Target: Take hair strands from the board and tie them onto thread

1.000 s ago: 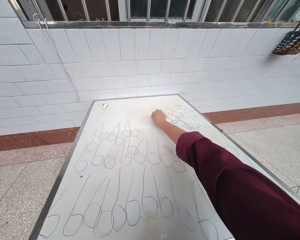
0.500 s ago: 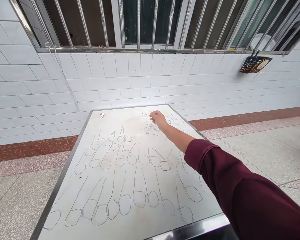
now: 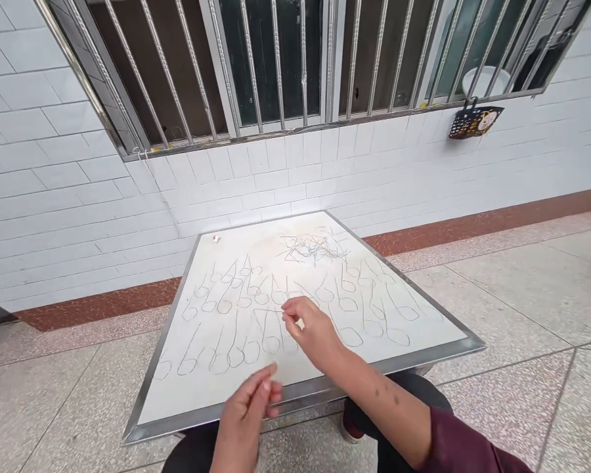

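Above the worktop (image 3: 177, 407), the right hand (image 3: 316, 332) pinches a thin wire (image 3: 266, 309) in its fingers; the left hand (image 3: 246, 410) curls nearby (whether its fingers meet, I cannot tell).

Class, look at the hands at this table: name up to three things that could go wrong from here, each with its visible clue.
1. The right hand appears to pinch a thin strand, which might slip loose.
2. Looped strands on the table lie close by; a low sweep of that hand could shift them.
3. In the tangled pile, strands cross one another, so pulling one might drag others along.
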`<state>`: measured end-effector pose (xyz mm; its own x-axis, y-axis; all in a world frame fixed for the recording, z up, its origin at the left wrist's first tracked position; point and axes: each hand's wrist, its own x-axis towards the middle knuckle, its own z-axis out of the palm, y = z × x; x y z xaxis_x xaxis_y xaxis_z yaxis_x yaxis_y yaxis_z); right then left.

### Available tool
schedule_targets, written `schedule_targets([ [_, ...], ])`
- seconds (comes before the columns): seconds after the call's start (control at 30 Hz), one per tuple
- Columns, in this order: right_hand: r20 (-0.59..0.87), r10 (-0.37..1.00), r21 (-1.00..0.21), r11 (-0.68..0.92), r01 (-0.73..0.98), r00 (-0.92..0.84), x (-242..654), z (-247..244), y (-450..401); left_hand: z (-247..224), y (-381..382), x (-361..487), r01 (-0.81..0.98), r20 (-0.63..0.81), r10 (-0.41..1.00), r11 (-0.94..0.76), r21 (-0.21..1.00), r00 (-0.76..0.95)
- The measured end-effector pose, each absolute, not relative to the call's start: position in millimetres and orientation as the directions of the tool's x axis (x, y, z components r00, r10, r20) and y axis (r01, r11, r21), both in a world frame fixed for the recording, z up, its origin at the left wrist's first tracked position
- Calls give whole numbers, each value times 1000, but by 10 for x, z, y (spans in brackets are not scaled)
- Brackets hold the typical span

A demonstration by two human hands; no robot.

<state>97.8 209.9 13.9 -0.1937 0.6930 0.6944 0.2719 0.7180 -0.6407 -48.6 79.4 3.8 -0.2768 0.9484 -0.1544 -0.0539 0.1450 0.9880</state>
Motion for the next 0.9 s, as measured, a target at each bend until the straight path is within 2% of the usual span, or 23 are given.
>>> schedule_targets([
  [0.07, 745, 614, -552, 787, 273, -262, 936, 114, 1767, 121, 762, -394, -57, -50, 948, 34, 998, -314],
  [0.13, 745, 585, -536, 811, 234, -321, 917, 101, 1488, 147, 726, -275, -114, 15, 934, -59, 992, -358],
  [0.3, 682, 602, -649, 760, 35, -415, 1021, 52, 1018, 119, 553, -50, -320, -32, 879, -140, 937, -476],
  [0.4, 575, 735, -800, 597, -59, -359, 1133, -4, 910, 175, 441, -45, -402, -49, 860, -187, 896, -508],
  [0.5, 259, 924, -960, 214, -183, -282, 1207, -38, 897, 234, 346, -64, -437, -50, 881, -183, 881, -470],
  [0.57, 88, 937, -952, -22, -305, -339, 1234, -26, 894, 239, 289, -53, -431, -49, 913, -143, 891, -404],
  [0.6, 51, 926, -929, -93, -357, -374, 1246, -9, 883, 230, 263, -39, -415, -50, 926, -118, 902, -373],
  [0.77, 67, 912, -849, -161, -504, -404, 1300, 98, 742, 177, 163, 30, -268, -65, 956, -14, 963, -286],
  [0.9, 136, 879, -853, -130, -505, -456, 1332, 89, 636, 186, 129, 18, -263, -54, 951, -29, 964, -303],
])
